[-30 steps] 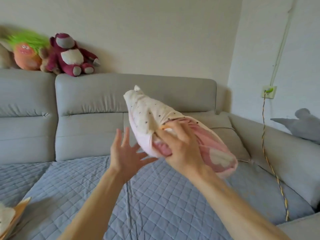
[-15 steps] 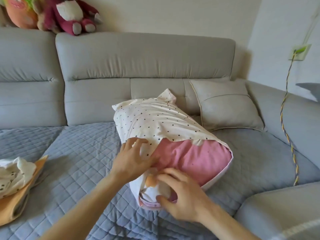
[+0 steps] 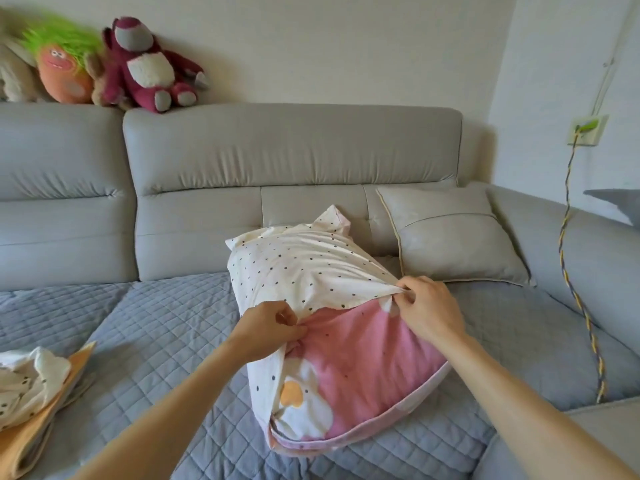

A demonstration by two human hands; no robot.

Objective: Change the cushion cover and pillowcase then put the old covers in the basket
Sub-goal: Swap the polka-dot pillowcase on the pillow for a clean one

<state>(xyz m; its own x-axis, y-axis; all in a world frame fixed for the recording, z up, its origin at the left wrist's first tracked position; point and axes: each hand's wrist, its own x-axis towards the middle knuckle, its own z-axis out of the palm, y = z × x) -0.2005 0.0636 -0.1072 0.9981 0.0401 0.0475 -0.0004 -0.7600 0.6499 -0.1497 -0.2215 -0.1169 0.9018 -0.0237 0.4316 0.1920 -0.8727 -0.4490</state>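
We see the pillow lying on the sofa, on the quilted blue-grey seat cover, its long side running away from us toward the backrest. Its near half shows pink fabric with a white and orange print. The far half is inside the cream dotted pillowcase, whose open edge runs across the middle of the pillow.

The left hand pinches that edge at the left side, its fingers curled tight on the cloth. The right hand pinches the same edge at the right side, where the cloth bunches between thumb and fingers. The edge is stretched between the two hands.

Just beyond the pillow on the right, a grey cushion leans against the backrest. At the lower left, a crumpled dotted cloth lies on an orange fabric. On top of the backrest sit a maroon plush bear and a green-haired orange plush. On the right wall, a braided cable hangs from a socket.
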